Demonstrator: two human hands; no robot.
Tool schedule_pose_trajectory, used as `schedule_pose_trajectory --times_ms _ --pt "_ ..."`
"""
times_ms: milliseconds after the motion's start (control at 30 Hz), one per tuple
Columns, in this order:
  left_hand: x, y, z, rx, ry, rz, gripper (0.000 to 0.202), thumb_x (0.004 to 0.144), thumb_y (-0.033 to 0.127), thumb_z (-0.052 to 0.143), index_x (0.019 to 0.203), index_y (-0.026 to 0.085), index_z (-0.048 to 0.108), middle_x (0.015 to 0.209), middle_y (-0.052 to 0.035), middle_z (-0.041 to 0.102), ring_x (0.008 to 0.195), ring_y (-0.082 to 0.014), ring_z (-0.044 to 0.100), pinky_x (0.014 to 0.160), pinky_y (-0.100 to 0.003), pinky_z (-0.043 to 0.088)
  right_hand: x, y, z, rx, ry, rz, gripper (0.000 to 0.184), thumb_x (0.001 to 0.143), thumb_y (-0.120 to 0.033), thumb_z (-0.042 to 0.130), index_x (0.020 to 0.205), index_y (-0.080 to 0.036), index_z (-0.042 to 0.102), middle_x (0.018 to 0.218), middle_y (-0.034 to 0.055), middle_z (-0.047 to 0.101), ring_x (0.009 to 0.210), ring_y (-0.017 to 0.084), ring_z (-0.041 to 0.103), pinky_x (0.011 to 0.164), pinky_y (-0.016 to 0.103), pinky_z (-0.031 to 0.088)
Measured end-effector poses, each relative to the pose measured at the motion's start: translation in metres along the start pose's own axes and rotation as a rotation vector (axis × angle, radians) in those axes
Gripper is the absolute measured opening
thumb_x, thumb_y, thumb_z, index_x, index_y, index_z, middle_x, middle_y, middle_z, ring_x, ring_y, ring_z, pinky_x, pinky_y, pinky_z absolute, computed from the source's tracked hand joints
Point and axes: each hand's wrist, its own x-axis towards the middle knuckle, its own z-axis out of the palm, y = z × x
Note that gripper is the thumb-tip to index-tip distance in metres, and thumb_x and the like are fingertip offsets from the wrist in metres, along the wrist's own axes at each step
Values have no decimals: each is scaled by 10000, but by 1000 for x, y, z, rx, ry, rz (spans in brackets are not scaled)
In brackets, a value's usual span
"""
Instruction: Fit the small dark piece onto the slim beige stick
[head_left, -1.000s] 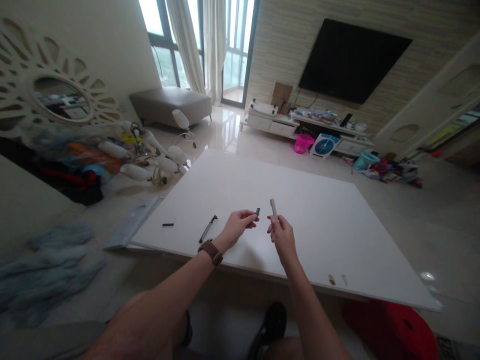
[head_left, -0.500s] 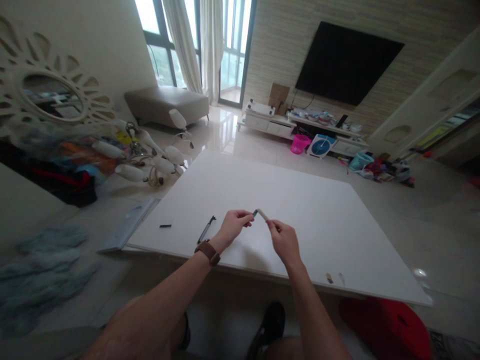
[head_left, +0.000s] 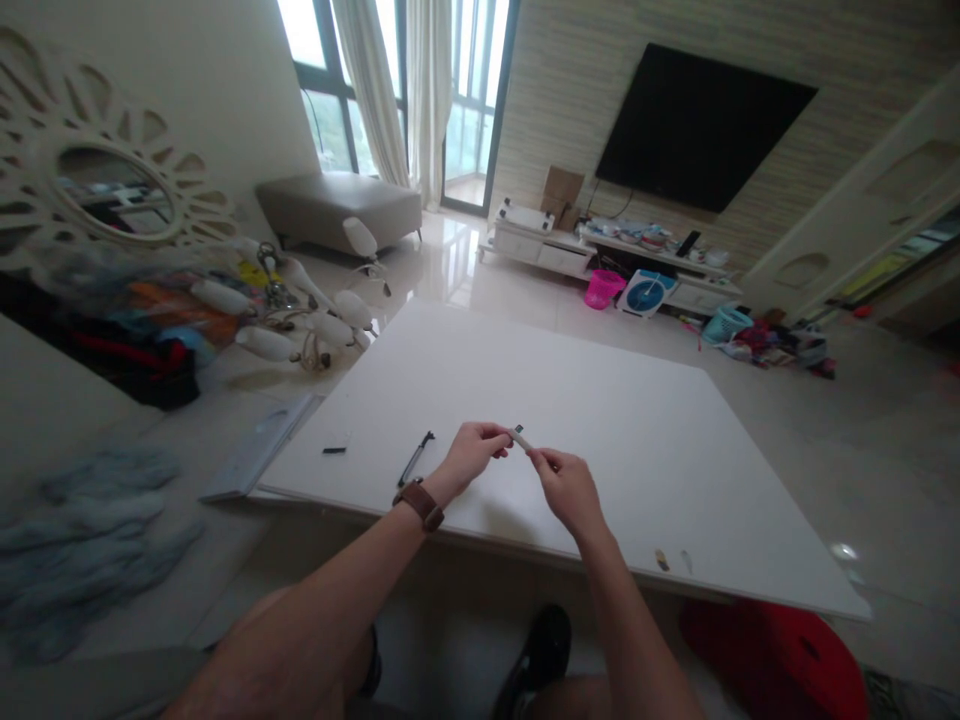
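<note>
Above the near part of the white tabletop [head_left: 570, 400], my two hands meet at two small things. My right hand [head_left: 568, 487] is closed on the lower end of a slim beige stick [head_left: 520, 440]. The stick's upper end reaches the fingertips of my left hand [head_left: 474, 452]. Just behind that end a small dark piece [head_left: 519, 428] shows, pinched at my left fingertips and partly hidden by the stick. Both are too small to name more exactly. On the table left of my left hand lies a thin black rod-like tool [head_left: 415, 457].
A short black strip [head_left: 334, 450] lies at the table's left. Near the front right edge are a small yellow-and-dark piece [head_left: 661, 560] and a thin clear item [head_left: 686, 562]. A red stool [head_left: 787, 650] stands below that edge. A lamp with several white shades [head_left: 315, 320] is beyond the left side.
The beige stick's tip has moved left to my left fingertips, across the dark piece, which now shows behind it. The view has shifted slightly; the table items lie as before.
</note>
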Motion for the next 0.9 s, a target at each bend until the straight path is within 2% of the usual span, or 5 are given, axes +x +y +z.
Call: schedule_pose_trajectory --times_ms 167,300,467,600,900 --pt "-1 0 1 32 9 -19 168 731 281 671 741 127 739 726 -71 696 638 -132 567 639 -258 438 1 2 -2 -25 162 73 450 943 -527 460 987 -214 782 751 52 686 654 167 551 570 266 299" --pt "-1 0 2 26 -3 -5 161 737 269 658 735 128 736 718 -66 693 635 -130 563 636 -256 436 1 1 0 -7 -10 16 458 936 -547 467 952 -220 788 663 36 647 602 156 524 559 264 297" --pt "-1 -3 2 22 -5 -30 167 726 285 674 732 129 735 709 -65 690 626 -129 559 633 -260 433 1 1 -1 -36 152 64 460 945 -531 453 946 -210 782 716 56 674 636 167 535 561 270 289" --pt "0 -3 3 -1 -7 -35 166 730 280 669 749 131 740 737 -69 700 633 -127 563 636 -260 434 0 1 -1 16 -22 16 444 934 -539 481 903 -217 785 665 36 654 614 157 531 565 265 300" --pt "1 -5 1 -14 -7 -46 170 734 274 669 748 122 742 735 -70 699 628 -119 556 635 -255 428 -1 -1 -2 -54 -23 16 450 948 -533 457 900 -226 783 657 42 651 602 159 524 561 269 275"
